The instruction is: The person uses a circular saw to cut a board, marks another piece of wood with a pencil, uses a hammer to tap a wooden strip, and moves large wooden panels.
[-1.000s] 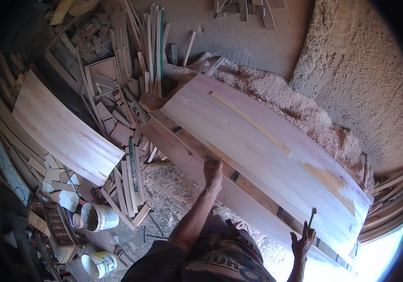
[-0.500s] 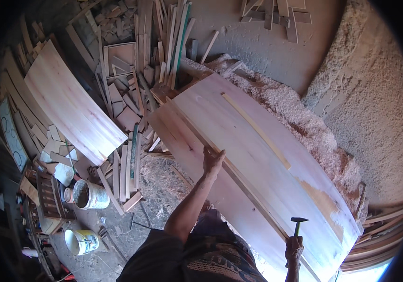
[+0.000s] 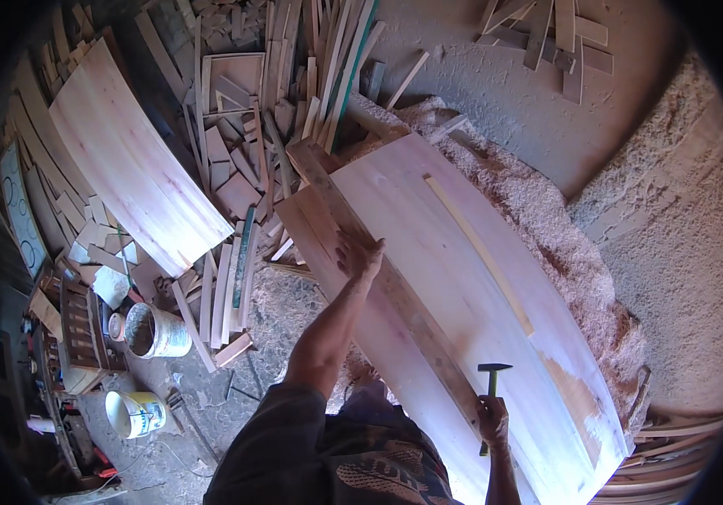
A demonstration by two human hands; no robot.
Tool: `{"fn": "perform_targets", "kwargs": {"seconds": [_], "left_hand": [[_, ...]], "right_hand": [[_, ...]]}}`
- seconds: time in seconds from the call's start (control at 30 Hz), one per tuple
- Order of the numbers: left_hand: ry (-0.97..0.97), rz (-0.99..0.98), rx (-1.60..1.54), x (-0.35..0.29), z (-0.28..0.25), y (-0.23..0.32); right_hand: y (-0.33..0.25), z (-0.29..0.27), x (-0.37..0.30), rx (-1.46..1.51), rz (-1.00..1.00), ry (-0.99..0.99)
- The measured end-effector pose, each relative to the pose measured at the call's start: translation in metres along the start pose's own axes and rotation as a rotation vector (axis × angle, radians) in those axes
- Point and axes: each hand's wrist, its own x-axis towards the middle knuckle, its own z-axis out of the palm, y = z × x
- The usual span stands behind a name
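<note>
A long narrow plank (image 3: 418, 318) lies diagonally across a large pale wooden panel (image 3: 454, 278), its broad face showing. My left hand (image 3: 361, 257) is at the plank's left edge, fingers spread and the thumb against the wood. Lower right, my right hand (image 3: 493, 421) is closed around the handle of a hammer (image 3: 493, 376), its dark head pointing up and away from me. That hand is beside the plank's near part; whether it also touches the plank I cannot tell. A thin yellowish strip (image 3: 479, 255) rests on the panel's far side.
Behind the panel is a heap of wood shavings (image 3: 538, 227). Another pale panel (image 3: 138, 160) leans at left among many offcuts (image 3: 235, 168). Two buckets, one smeared (image 3: 157, 330) and one white and yellow (image 3: 136, 414), stand on the floor. Curved boards (image 3: 673, 459) are stacked at lower right.
The plank has turned from its narrow edge to show its broad face. My left fingers have spread from their grip. My right hand has moved left with the hammer, and the view has shifted.
</note>
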Motion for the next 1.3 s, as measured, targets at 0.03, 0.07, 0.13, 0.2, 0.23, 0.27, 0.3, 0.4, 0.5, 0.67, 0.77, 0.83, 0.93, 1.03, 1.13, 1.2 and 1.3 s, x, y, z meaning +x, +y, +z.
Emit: {"fn": "perform_targets", "kwargs": {"seconds": [0.03, 0.07, 0.13, 0.2, 0.23, 0.27, 0.3, 0.4, 0.5, 0.67, 0.77, 0.83, 0.93, 1.03, 1.13, 1.2, 1.3], "left_hand": [[-0.027, -0.022, 0.002, 0.010, 0.003, -0.003], [-0.030, -0.032, 0.026, 0.017, 0.006, -0.009], [-0.023, -0.055, 0.073, 0.036, 0.010, -0.020], [-0.014, -0.049, 0.084, 0.046, 0.017, -0.031], [-0.008, -0.047, 0.090, 0.051, 0.021, -0.036], [0.014, -0.052, 0.107, 0.057, 0.026, -0.037], [0.030, -0.056, 0.125, 0.060, 0.031, -0.034], [0.058, -0.048, 0.170, 0.064, 0.039, -0.029], [0.087, 0.038, 0.104, 0.064, 0.042, -0.035], [0.196, 0.164, -0.166, 0.062, 0.034, -0.074], [0.081, 0.232, 0.070, 0.000, 0.035, -0.070], [0.049, 0.341, 0.219, -0.027, 0.030, -0.077], [0.041, 0.272, 0.197, -0.035, 0.027, -0.074], [0.015, 0.190, 0.182, -0.028, 0.028, -0.062], [0.121, 0.184, 0.131, -0.004, 0.035, -0.071], [0.156, 0.179, 0.231, 0.016, 0.039, -0.074], [0.158, 0.167, 0.234, 0.036, 0.035, -0.066]], "right_hand": [[0.005, 0.008, 0.005, -0.020, 0.004, -0.006], [0.009, 0.015, 0.010, -0.039, 0.008, -0.012], [0.009, 0.025, 0.020, -0.055, 0.039, -0.038], [0.010, 0.032, 0.024, -0.070, 0.049, -0.045], [0.011, 0.035, 0.027, -0.078, 0.054, -0.049], [0.014, 0.037, 0.032, -0.077, -0.021, -0.034], [0.014, 0.038, 0.034, -0.089, -0.024, -0.022], [0.010, 0.038, 0.039, -0.174, -0.019, -0.011], [-0.009, 0.027, 0.045, -0.336, -0.049, -0.032], [-0.026, 0.027, 0.029, -0.431, -0.111, -0.121], [-0.023, 0.026, 0.007, -0.477, -0.124, -0.124], [-0.007, 0.033, 0.004, -0.457, -0.195, -0.069], [-0.010, 0.034, 0.012, -0.531, -0.337, -0.139], [-0.019, 0.038, 0.020, -0.519, -0.371, -0.203], [-0.037, 0.055, 0.040, -0.481, -0.369, -0.215], [-0.042, 0.066, 0.053, -0.461, -0.365, -0.199], [-0.052, 0.077, 0.068, -0.438, -0.361, -0.168]]}}
